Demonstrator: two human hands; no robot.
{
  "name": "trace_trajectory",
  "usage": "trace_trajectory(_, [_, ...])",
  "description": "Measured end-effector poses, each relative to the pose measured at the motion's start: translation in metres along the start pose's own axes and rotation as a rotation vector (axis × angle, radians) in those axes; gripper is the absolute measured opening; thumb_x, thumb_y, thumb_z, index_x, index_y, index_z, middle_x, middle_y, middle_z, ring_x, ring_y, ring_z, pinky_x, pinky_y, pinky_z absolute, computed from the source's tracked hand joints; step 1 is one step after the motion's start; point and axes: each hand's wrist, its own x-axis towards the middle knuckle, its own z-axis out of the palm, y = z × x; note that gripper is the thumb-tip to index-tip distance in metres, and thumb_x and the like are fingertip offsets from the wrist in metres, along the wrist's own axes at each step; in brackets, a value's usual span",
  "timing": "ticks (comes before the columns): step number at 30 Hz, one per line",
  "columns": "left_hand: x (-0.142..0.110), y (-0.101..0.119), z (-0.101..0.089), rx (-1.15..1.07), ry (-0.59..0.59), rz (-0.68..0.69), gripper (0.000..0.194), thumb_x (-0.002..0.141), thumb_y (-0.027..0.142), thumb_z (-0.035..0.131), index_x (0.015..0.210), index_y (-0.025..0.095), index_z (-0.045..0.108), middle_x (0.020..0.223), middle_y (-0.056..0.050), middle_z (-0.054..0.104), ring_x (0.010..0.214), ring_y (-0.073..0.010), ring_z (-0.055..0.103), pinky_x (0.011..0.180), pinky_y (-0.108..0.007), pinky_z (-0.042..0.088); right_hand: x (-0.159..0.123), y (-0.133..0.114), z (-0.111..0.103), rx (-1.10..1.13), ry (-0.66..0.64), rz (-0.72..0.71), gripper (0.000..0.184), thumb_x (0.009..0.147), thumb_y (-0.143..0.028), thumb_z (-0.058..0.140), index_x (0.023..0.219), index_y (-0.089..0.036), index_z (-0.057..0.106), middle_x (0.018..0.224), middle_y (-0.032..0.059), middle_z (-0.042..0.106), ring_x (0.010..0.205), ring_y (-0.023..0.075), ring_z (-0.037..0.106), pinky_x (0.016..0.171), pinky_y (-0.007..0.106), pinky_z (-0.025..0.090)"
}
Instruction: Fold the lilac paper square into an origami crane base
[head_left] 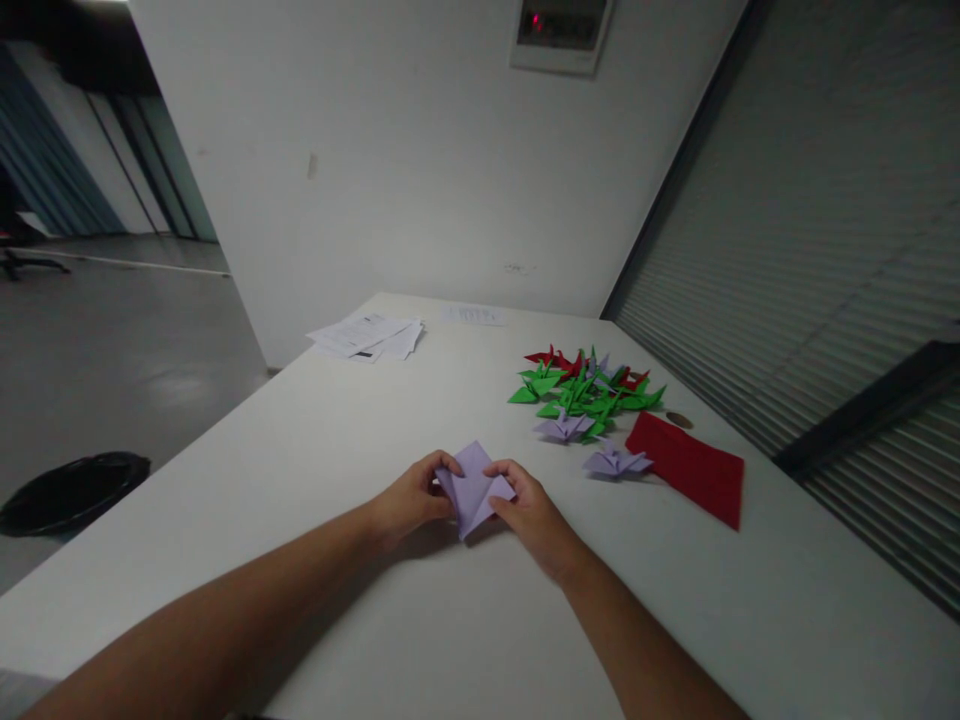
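A partly folded sheet of lilac origami paper (472, 490) is held between both hands just over the white table. My left hand (416, 497) pinches its left side, thumb below and index finger near the upper edge. My right hand (529, 510) grips the right side, where a flap stands raised between thumb and index finger. The paper's upper corner points away from me and its lower corner points toward me. To the right of my hands lie two finished lilac paper cranes (617, 461), apart from the fingers.
Behind the cranes is a pile of green paper cranes (581, 392) with several red ones. Red paper sheets (690, 465) lie at the right, beside a brown round object (679, 420). Printed papers (367, 335) rest at the back left. A black-lined bin (71, 490) stands left of the table.
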Motion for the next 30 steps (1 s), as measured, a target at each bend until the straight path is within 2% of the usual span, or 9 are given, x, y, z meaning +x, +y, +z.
trace_trajectory(4, [0.001, -0.002, -0.002, -0.004, 0.049, 0.0, 0.047, 0.061, 0.001, 0.067, 0.101, 0.021, 0.054, 0.085, 0.0, 0.068, 0.071, -0.0142, 0.064, 0.062, -0.023, 0.048, 0.0, 0.0, 0.001, -0.015, -0.02, -0.013, 0.035, 0.074, -0.024, 0.062, 0.108, -0.023, 0.055, 0.094, -0.002, 0.063, 0.07, 0.0143, 0.059, 0.066, 0.03, 0.049])
trace_trajectory(15, [0.002, 0.006, 0.004, -0.126, 0.094, -0.055, 0.034, 0.06, 0.004, 0.065, 0.091, 0.018, 0.061, 0.083, -0.003, 0.068, 0.07, -0.0165, 0.067, 0.062, -0.026, 0.05, 0.0, 0.0, 0.0, -0.016, -0.005, -0.019, 0.035, 0.073, -0.022, 0.061, 0.107, -0.023, 0.055, 0.093, -0.0015, 0.064, 0.071, 0.0142, 0.058, 0.063, 0.027, 0.046])
trace_trajectory(30, [0.005, 0.008, 0.001, -0.196, 0.15, -0.123, 0.031, 0.058, 0.006, 0.061, 0.087, 0.014, 0.069, 0.079, -0.009, 0.073, 0.07, -0.0204, 0.069, 0.062, -0.029, 0.051, 0.0, -0.002, 0.0, 0.014, -0.013, -0.035, 0.035, 0.073, -0.02, 0.064, 0.108, -0.023, 0.057, 0.097, -0.0002, 0.065, 0.077, 0.016, 0.062, 0.065, 0.03, 0.054])
